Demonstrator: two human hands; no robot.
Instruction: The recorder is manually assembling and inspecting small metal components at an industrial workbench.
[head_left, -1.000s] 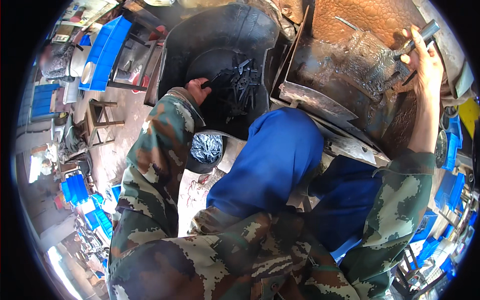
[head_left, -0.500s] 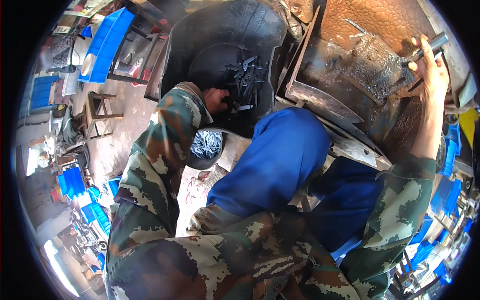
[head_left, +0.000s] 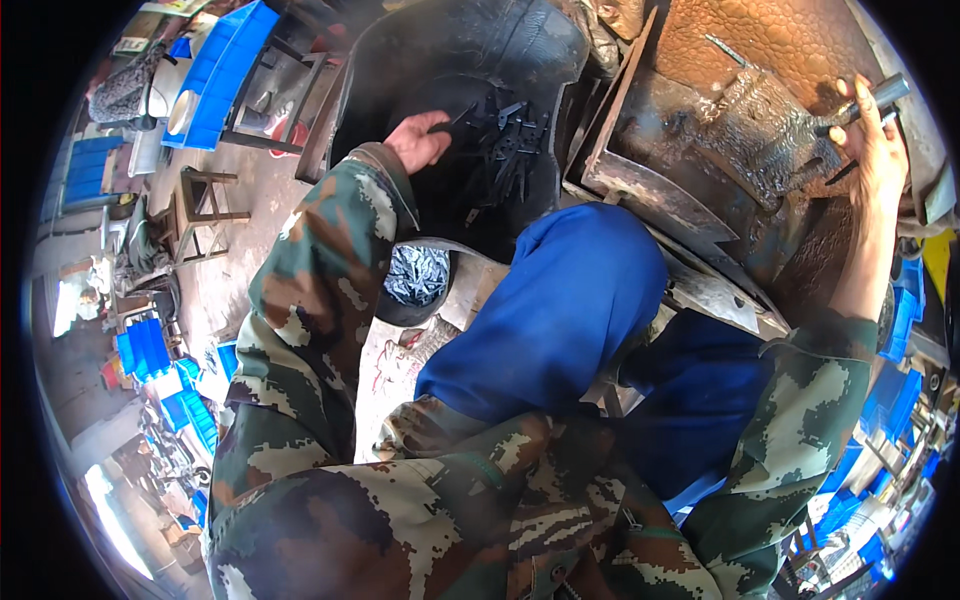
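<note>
My left hand [head_left: 418, 143] is over the left side of a large black tub [head_left: 395, 85], fingers pinched on a thin dark metal piece [head_left: 464, 113]. Several similar dark metal parts [head_left: 512, 150] lie in a loose heap on the tub's floor. At the far right, my right hand [head_left: 872, 140] is closed around a grey cylindrical handle [head_left: 890, 90]. That handle stands beside a wet, brown-crusted metal block [head_left: 762, 140] in a grimy work tray. Part of the handle is hidden by the fingers.
A dark bucket [head_left: 408, 312] full of shiny metal parts [head_left: 418, 274] stands below the tub. The rusty tray wall [head_left: 610, 100] rises right of the tub. A wooden stool [head_left: 208, 213] and blue bins [head_left: 232, 75] are at the left. My blue-trousered knee [head_left: 590, 270] is between.
My left hand has lifted up and away from the tub's lower part and now shows a thin dark metal piece. My right hand keeps its grip on the handle. The view has shifted slightly.
</note>
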